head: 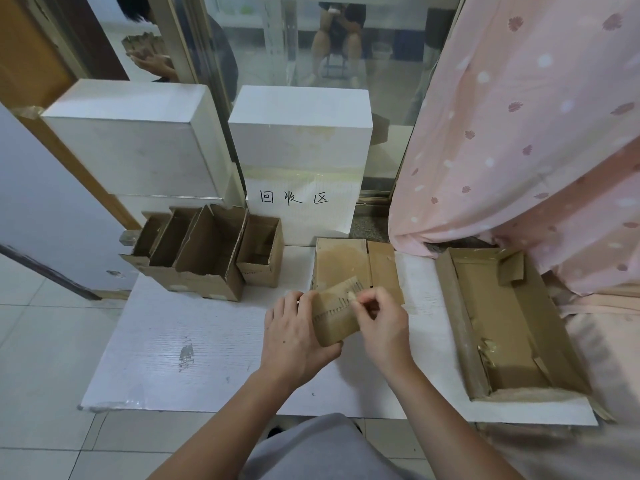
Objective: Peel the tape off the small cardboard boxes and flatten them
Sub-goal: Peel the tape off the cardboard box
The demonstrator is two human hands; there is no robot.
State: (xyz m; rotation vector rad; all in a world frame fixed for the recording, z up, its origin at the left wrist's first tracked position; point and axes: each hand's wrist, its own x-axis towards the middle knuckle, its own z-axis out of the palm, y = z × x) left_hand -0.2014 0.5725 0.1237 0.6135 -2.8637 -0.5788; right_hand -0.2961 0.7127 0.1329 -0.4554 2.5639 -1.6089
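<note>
**Both hands on one small box, tape pinched at its top**

Gripped from the left, the small box (334, 315) sits in the left hand (294, 336), whose fingers curl over its far edge while the thumb hooks under its near corner. The right hand (382, 322) has thumb and forefinger pinched together on a pale scrap of tape (350, 296) at the box's upper face, the other fingers loosely curled. The box is held in the air, tilted, above the white board (194, 344) that lies on the tiled floor (38, 375).

Just beyond the hands, flattened cardboard (346, 263) lies on the board, partly hidden by the held box. To the left stands a row of open boxes (204, 258), touching one another, their flaps up. At the right, a large shallow tray (509, 327) of cardboard holds loose scraps and torn bits.

Behind the row stand two white boxes (138, 147); the right one carries a paper sign (298, 199) with handwritten characters. A pink curtain (519, 133) hangs at the right, reaching down to the tray's far edge.
</note>
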